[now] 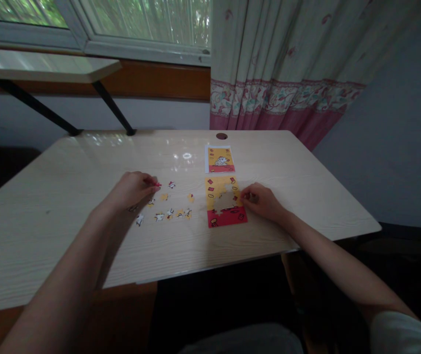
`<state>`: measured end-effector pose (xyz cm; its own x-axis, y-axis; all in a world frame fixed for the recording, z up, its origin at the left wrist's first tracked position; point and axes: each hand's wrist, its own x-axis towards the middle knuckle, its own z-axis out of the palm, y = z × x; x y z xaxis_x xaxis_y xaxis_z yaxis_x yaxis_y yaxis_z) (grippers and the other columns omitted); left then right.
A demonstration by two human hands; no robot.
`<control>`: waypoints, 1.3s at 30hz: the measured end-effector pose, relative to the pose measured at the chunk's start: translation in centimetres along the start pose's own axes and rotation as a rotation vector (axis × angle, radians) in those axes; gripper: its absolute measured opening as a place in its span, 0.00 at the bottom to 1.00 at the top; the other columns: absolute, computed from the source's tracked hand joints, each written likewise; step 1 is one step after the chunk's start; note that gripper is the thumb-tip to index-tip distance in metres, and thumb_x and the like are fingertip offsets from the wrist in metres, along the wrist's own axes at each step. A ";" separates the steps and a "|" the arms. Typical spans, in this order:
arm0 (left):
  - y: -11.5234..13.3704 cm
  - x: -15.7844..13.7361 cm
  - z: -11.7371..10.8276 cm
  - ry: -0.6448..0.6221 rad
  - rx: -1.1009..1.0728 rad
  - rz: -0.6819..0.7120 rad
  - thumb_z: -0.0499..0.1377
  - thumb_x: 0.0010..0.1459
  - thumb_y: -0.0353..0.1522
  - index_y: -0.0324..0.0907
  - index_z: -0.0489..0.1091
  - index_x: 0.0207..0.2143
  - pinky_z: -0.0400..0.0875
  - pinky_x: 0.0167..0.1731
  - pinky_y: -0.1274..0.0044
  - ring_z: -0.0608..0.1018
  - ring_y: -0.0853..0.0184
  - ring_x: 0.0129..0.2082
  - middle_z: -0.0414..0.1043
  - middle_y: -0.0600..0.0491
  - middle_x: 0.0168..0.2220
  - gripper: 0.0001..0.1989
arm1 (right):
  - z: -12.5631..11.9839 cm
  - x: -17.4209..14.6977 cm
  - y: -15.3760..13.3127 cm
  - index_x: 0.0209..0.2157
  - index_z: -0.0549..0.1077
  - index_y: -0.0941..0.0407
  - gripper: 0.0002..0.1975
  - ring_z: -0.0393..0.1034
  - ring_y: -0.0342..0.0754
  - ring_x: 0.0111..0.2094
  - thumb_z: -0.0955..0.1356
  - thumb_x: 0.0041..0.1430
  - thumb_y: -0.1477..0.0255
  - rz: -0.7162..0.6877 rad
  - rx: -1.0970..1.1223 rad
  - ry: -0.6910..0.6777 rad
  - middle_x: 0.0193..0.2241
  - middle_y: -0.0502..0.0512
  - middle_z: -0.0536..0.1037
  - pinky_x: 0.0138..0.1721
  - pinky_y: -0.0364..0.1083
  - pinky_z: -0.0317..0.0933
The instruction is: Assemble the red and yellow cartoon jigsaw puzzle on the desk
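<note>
A yellow and red jigsaw puzzle (227, 217) lies on the desk, with a bare gap in its middle. My right hand (264, 200) rests at its right edge, fingers curled together; whether anything is between them is hidden. To the left, my left hand (136, 189) pinches a small red puzzle piece (157, 185) just above the desk. Several loose puzzle pieces (159, 216), white, yellow and red, are spread between the left hand and the puzzle. Behind the puzzle lies a picture card (221, 160) with a white animal on yellow and red.
The pale wooden desk (173, 250) has a round cable hole (221, 136) near its back edge. A raised shelf (44, 66) on black legs stands at the back left. Behind the desk are a window and a patterned curtain (269, 93).
</note>
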<state>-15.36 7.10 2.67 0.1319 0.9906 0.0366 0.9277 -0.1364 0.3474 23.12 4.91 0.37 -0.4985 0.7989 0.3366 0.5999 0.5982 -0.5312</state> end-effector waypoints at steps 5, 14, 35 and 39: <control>0.4 -0.6 0.1 0.033 -0.108 -0.066 0.58 0.48 0.42 0.42 0.70 0.28 0.64 0.29 0.75 0.74 0.63 0.28 0.74 0.50 0.27 0.12 | 0.0 0.0 0.0 0.30 0.71 0.57 0.02 0.62 0.42 0.27 0.66 0.53 0.75 -0.008 0.004 0.003 0.24 0.50 0.71 0.29 0.42 0.55; 3.7 -1.4 -0.9 0.063 -0.641 -0.246 0.64 0.42 0.40 0.40 0.70 0.32 0.67 0.28 0.75 0.75 0.65 0.28 0.75 0.50 0.29 0.16 | 0.1 0.2 0.0 0.30 0.71 0.56 0.02 0.63 0.43 0.28 0.66 0.54 0.75 -0.003 0.007 0.008 0.25 0.50 0.71 0.30 0.43 0.56; 13.4 -1.9 4.7 -0.154 -1.076 -0.055 0.63 0.45 0.31 0.39 0.66 0.27 0.58 0.21 0.80 0.67 0.75 0.17 0.67 0.59 0.19 0.08 | 2.3 2.6 -3.1 0.36 0.76 0.54 0.08 0.68 0.44 0.32 0.69 0.56 0.66 -0.220 0.003 0.069 0.28 0.52 0.75 0.39 0.45 0.60; 12.8 -2.1 5.3 -0.123 -0.950 0.070 0.61 0.49 0.32 0.39 0.69 0.31 0.63 0.25 0.79 0.71 0.72 0.22 0.70 0.56 0.23 0.07 | 2.5 2.3 -2.6 0.34 0.77 0.54 0.07 0.68 0.44 0.32 0.69 0.55 0.66 -0.254 -0.020 0.101 0.27 0.51 0.76 0.38 0.45 0.60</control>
<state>-1.90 3.22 2.13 0.2622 0.9650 0.0059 0.2533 -0.0747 0.9645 18.81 5.04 0.62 -0.5705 0.6248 0.5331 0.4767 0.7804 -0.4045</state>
